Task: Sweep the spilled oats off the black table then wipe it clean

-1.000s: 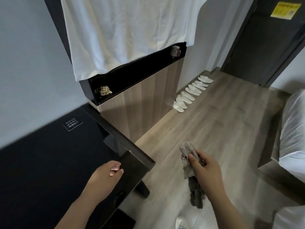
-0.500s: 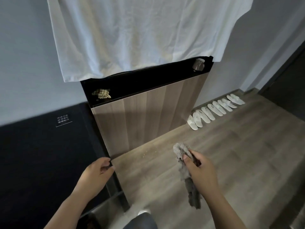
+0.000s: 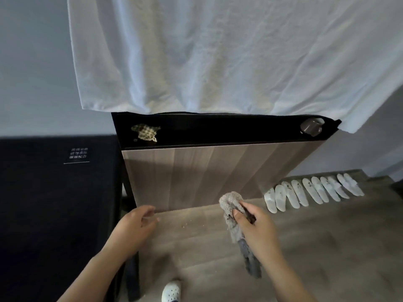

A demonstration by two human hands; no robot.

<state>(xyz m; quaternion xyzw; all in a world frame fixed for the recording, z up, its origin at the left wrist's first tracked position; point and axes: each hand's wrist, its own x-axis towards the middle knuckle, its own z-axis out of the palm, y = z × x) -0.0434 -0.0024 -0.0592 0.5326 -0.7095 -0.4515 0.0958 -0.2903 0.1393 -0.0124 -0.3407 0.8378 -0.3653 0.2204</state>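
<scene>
While my right hand (image 3: 255, 227) clenches the grey rag (image 3: 234, 216) at lower centre, my left hand (image 3: 133, 227) hovers loosely curled, empty, beside the black table (image 3: 54, 203) at left; oat crumbs (image 3: 185, 225) dot the floor between them.

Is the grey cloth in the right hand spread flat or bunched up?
Bunched: the grey cloth is wadded in the right hand, one end dangling below.

Dim, cool light; the white cloth (image 3: 218, 57) glows brightest at twelve o'clock, the black table (image 3: 54, 214) swallows detail at nine, edges bow, slight blur throughout.
</scene>
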